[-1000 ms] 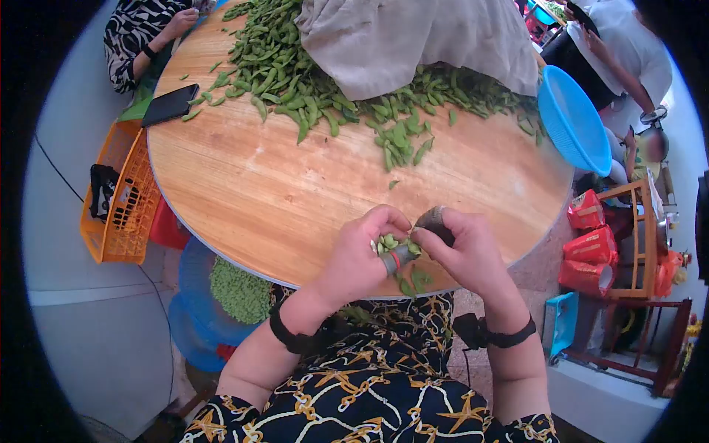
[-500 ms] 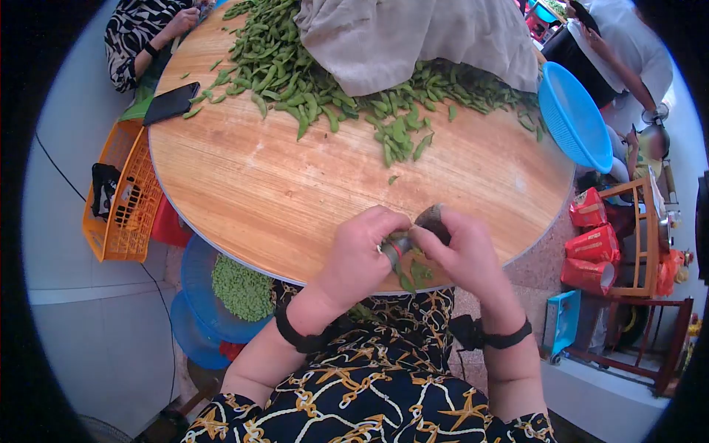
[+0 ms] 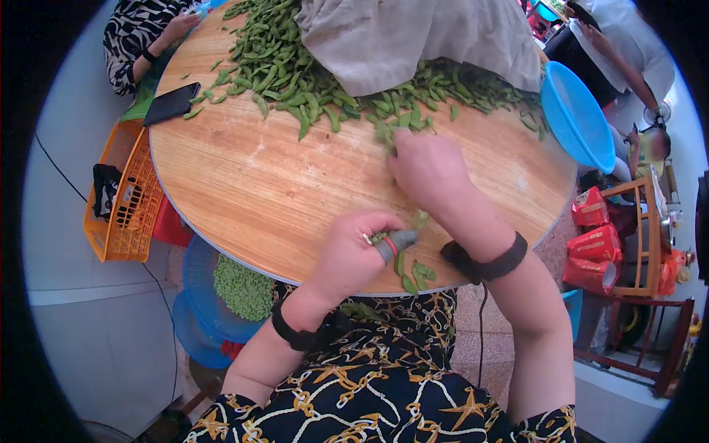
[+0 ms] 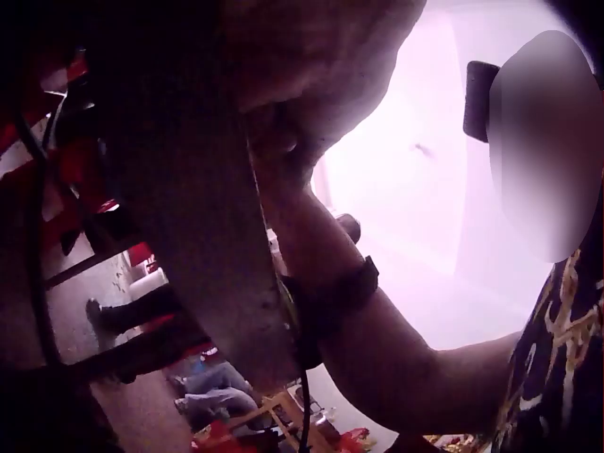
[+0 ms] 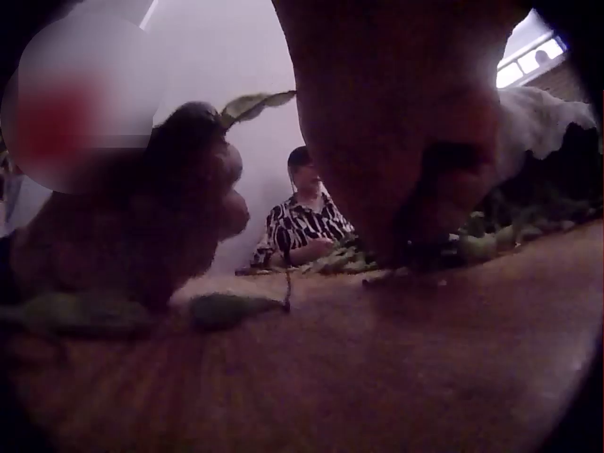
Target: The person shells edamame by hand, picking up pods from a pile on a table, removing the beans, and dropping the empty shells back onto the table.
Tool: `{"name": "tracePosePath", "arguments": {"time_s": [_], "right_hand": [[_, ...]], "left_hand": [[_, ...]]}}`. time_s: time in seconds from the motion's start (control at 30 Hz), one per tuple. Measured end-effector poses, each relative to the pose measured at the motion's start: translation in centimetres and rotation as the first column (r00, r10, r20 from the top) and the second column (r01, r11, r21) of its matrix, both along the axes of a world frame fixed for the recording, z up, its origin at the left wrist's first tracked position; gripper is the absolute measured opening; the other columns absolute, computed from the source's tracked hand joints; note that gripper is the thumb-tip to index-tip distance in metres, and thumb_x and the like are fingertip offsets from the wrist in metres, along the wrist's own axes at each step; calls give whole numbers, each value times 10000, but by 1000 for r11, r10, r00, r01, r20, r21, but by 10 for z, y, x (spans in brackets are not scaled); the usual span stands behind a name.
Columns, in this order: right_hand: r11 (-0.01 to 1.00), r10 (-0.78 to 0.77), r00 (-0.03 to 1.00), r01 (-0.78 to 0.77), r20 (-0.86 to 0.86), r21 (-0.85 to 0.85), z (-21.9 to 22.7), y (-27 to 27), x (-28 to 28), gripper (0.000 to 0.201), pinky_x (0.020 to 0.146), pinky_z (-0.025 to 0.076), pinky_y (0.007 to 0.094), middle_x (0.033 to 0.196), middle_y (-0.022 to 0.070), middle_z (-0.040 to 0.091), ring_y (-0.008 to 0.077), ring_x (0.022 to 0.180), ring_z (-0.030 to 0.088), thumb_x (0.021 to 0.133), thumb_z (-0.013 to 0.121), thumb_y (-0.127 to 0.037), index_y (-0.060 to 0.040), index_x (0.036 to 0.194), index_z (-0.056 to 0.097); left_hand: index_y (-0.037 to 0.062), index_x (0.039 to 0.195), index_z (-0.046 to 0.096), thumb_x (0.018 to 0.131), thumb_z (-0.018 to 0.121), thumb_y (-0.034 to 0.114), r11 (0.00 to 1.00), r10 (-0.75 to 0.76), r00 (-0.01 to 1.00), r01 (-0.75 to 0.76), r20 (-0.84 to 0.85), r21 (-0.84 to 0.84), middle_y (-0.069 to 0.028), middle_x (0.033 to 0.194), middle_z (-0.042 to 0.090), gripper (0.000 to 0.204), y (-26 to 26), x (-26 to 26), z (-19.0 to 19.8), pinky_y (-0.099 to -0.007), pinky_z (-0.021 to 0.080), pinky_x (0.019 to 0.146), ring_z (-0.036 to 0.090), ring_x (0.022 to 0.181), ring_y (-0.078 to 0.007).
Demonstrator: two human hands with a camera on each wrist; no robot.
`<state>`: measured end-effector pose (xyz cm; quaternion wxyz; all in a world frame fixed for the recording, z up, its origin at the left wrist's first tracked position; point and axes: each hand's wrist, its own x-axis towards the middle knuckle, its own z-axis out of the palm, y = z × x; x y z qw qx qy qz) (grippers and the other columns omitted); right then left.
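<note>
Near the table's front edge my left hand [image 3: 351, 251] holds shelled green edamame beans [image 3: 378, 238] in its curled fingers. Its thumb wears a grey cover [image 3: 402, 238] with a red band. A pale pod [image 5: 255, 106] sticks out from that thumb's tip in the right wrist view. My right hand [image 3: 428, 166] reaches over the table, fingertips down at a small cluster of edamame pods [image 3: 384, 133]; its fingers are mostly hidden, so I cannot tell whether they pinch a pod. A few loose pods [image 3: 422, 273] lie beside my left hand.
A big heap of pods [image 3: 269, 63] under a grey cloth [image 3: 413, 44] covers the far table. A phone [image 3: 171, 103] lies at the left edge, a blue basket [image 3: 576, 122] leans at the right. Below left stands a blue basin [image 3: 196, 273] of shelled beans [image 3: 240, 288]. Another person [image 3: 144, 40] sits far left.
My right hand has left my left hand and moved forward to the small pod cluster. The left hand stays near the front edge, a pod now showing at its thumb tip.
</note>
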<state>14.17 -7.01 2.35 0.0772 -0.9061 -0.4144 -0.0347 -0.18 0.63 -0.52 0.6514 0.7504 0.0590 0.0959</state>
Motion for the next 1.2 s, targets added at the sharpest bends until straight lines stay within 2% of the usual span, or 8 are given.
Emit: {"name": "tracePosePath", "arguments": {"time_s": [0.27,0.47,0.57,0.63,0.8,0.87,0.93,1.2], "right_hand": [[996,-48,997,43,-64,-81,19,-50,-26,128,553,470,425,658,161,596,332,619,598,746,550,-165,-39,746,529],[946,-23,933,137,-360,293,9,-68,-34,174,537,461,374,649,169,595,291,604,602,728,637,-160,-16,799,572],[885,37,748,285,-663,370,12,-72,-48,204,521,449,306,629,94,603,176,552,577,737,661,-166,-7,847,594],[863,138,545,343,-827,370,9,-71,-58,211,514,421,238,638,4,575,73,557,505,764,656,-190,-9,856,599],[862,203,281,403,-938,307,16,-71,-70,188,494,360,184,631,-40,505,35,558,441,860,540,-218,-37,818,566],[829,331,56,460,-942,319,8,-78,-69,235,470,320,173,614,-47,471,36,535,411,907,440,-242,-52,813,539],[813,374,-7,484,-927,324,3,-82,-69,246,463,306,171,617,-45,470,36,529,404,914,417,-246,-53,816,535],[776,469,-113,526,-876,348,-1,-82,-71,249,460,303,171,624,-35,478,37,528,403,920,403,-241,-56,812,529]], "left_hand": [[8,904,626,750,649,102,974,-207,964,186,168,129,-47,763,593,181,-4,4,-12,-242,432,631,539,694,-109],[30,942,630,758,648,81,972,-161,986,150,-47,-180,-29,814,603,191,-2,2,2,-212,425,627,541,723,-82],[22,928,627,762,664,102,866,7,1000,-9,-5,-500,-5,831,604,188,-2,3,-5,-209,429,623,520,729,-51],[0,971,593,752,671,99,616,-56,992,-56,-115,-785,-23,859,594,253,2,2,-1,-171,417,613,520,708,-45],[29,904,612,764,665,123,718,-25,999,0,-26,-696,-7,814,601,177,1,2,-9,-154,387,537,513,659,-31],[49,869,636,773,665,145,707,4,1000,-19,-22,-707,26,744,596,139,2,1,-9,-147,353,504,482,611,-8],[28,879,585,762,651,97,675,-30,998,-22,-57,-737,-58,858,628,151,6,-1,-12,-144,388,461,553,628,-65],[49,793,578,766,661,116,720,23,997,-68,-74,-691,-10,738,583,110,3,0,-8,-153,364,469,496,581,-34]]}}
